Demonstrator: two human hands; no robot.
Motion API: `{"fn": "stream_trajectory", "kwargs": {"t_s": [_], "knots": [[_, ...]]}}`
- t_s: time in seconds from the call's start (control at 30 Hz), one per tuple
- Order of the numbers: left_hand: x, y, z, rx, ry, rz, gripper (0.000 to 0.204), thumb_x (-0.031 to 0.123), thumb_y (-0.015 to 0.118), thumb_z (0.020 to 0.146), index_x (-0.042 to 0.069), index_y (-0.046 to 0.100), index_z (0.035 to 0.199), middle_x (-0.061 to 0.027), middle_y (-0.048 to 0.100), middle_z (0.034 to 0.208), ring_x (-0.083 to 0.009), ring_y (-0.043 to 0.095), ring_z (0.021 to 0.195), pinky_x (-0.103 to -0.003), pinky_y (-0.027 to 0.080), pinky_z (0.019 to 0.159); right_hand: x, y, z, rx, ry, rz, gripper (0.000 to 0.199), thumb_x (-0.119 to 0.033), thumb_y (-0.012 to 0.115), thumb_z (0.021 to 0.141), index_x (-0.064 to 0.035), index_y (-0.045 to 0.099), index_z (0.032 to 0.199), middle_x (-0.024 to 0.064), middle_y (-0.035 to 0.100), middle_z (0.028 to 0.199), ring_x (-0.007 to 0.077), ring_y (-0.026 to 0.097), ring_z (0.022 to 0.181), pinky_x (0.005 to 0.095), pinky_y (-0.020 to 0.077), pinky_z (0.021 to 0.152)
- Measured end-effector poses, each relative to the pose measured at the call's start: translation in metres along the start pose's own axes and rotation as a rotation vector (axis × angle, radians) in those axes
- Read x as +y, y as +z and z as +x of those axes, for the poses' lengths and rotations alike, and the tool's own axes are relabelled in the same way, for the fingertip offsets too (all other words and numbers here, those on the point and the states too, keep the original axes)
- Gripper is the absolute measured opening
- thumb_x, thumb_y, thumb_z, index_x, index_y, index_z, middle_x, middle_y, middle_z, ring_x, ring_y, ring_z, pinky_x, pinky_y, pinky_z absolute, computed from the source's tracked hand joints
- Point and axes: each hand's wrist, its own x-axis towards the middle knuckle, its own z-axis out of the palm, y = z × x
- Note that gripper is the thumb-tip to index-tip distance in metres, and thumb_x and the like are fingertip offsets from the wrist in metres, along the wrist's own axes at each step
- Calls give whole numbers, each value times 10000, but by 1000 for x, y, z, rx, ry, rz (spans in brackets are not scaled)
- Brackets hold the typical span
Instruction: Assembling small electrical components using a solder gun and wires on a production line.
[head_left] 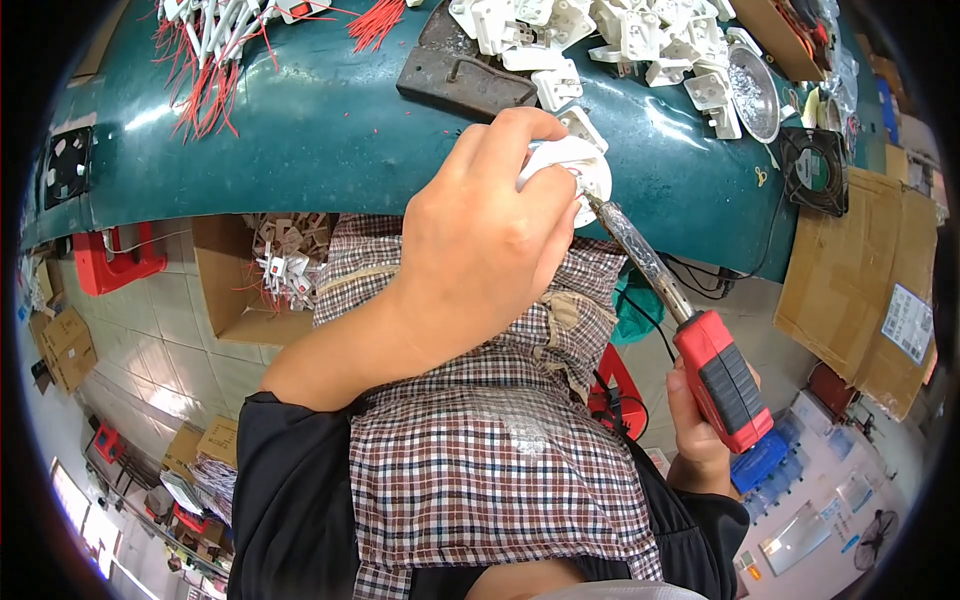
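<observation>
My left hand is closed round a round white plastic housing, held up over the table's near edge. Its fingers cover much of the part. In my right hand is a soldering iron with a red and black grip and a long metal barrel. The iron slants up to the left, and its tip meets the housing beside my left fingertips, though whether it touches metal inside is too small to tell. Just beyond my left hand lie a dark metal block and a loose white plug part.
White plug housings are heaped at the back of the green table. A metal dish and a small fan stand at the right. Red-wired white parts lie at the back left. Below is an open carton.
</observation>
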Motion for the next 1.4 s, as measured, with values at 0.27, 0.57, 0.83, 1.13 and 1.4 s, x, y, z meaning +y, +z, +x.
{"fn": "stream_trajectory", "kwargs": {"t_s": [0.27,0.57,0.83,1.13,1.4], "knots": [[0,-4,4,-23,-17,-51,158,41,796,743,54,671,840,-100,637,1201,-287,652,912,-384,545,747,1,-10,7,-70,-25,-7,181,61,729,679,18,651,836,119,616,731,253,630,593,319,486,554],[0,-7,5,-67,-8,-64,144,56,790,764,52,678,855,-96,631,1215,-288,645,939,-386,541,776,-6,-11,4,-39,11,-26,210,69,713,676,18,651,870,116,643,753,250,641,604,308,494,575],[-2,-8,4,-75,4,-57,157,48,790,760,50,679,870,-91,627,1214,-281,640,945,-384,538,772,-4,-13,4,-52,-13,-25,219,51,730,664,15,643,862,120,642,744,254,647,608,308,493,573],[-2,-7,4,-84,4,-55,165,47,794,752,51,681,872,-89,628,1212,-276,640,940,-379,539,770,-4,-14,8,-82,-38,-46,216,50,725,652,12,635,845,124,633,733,264,646,606,317,494,568],[-3,-10,6,-92,-5,-81,166,46,792,753,50,678,873,-93,625,1218,-280,640,940,-384,539,768,2,-15,-12,253,176,61,260,-28,653,902,70,600,1137,75,610,791,99,515,567,253,440,531]]}}
